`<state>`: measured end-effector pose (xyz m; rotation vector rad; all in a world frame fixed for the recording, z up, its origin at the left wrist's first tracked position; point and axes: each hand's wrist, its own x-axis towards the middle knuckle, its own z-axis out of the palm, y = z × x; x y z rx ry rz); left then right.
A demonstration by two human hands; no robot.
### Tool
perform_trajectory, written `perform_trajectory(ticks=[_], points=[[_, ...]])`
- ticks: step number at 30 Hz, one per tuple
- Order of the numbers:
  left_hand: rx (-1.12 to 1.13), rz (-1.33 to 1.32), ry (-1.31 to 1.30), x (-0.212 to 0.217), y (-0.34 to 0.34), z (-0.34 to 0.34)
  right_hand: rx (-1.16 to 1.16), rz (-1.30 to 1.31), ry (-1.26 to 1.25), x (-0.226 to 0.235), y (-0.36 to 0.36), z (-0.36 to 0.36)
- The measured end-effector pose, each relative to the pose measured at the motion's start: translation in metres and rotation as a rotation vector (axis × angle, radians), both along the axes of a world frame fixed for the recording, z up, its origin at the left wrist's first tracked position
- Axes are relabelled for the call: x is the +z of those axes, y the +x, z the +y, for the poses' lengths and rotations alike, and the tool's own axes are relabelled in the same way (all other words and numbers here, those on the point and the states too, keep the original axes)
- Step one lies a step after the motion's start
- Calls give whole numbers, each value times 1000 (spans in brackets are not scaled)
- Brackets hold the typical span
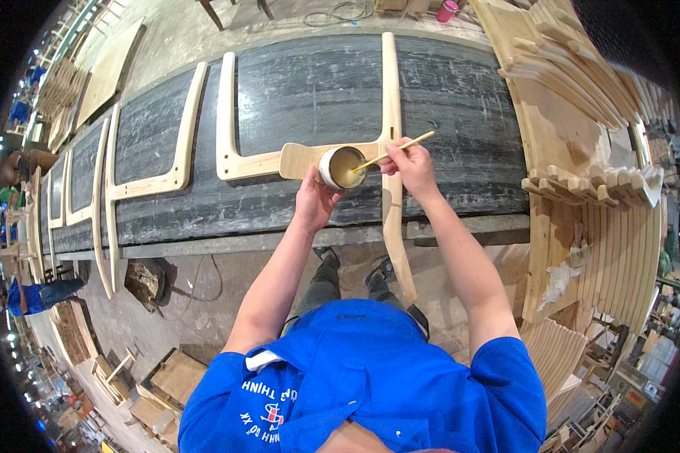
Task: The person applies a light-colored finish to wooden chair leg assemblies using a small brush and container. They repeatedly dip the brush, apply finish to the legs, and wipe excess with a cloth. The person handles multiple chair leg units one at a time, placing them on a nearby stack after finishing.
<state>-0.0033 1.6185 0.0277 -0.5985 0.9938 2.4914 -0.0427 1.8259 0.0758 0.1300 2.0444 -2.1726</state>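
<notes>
My left hand [317, 202] is wrapped round a small white-sided cup [328, 171], tilted so that its mouth shows. Inside is a pale yellowish paste or liquid [346, 164]. In my right hand [411, 167] a thin yellow stick [421, 140] is pinched, its lower end dipping into the cup; whether it ends in bristles is hidden. Behind the cup shows a flat, rounded piece of wood [295, 160]; I cannot tell whether my left fingers touch it. Below both hands lies a pale wooden chair frame [225, 113], its long right leg [391, 219] passing under my right hand.
More wooden frames [147, 185] lie leftward along the dark worktable [461, 106]. Stacked curved wooden parts [574, 83] and long slats [619, 249] stand at the right. A pink container [447, 10] is on the far floor. At far left a person in blue [26, 297] is visible.
</notes>
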Motion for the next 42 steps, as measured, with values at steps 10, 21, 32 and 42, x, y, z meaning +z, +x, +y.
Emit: perform_trajectory(ticks=[10,21,32,42], points=[[81,-11,180,-9,-14,38,-161,-86,-599,-2,18,65],[26,9,232,-14,-45,77,-455,-298,-582,-27,-2,71],[95,-70,200,-41,-17,19,-75,362,587,2,-65,60],[87,-98,172,-46,15,-13,116,468,801,-28,-86,43]])
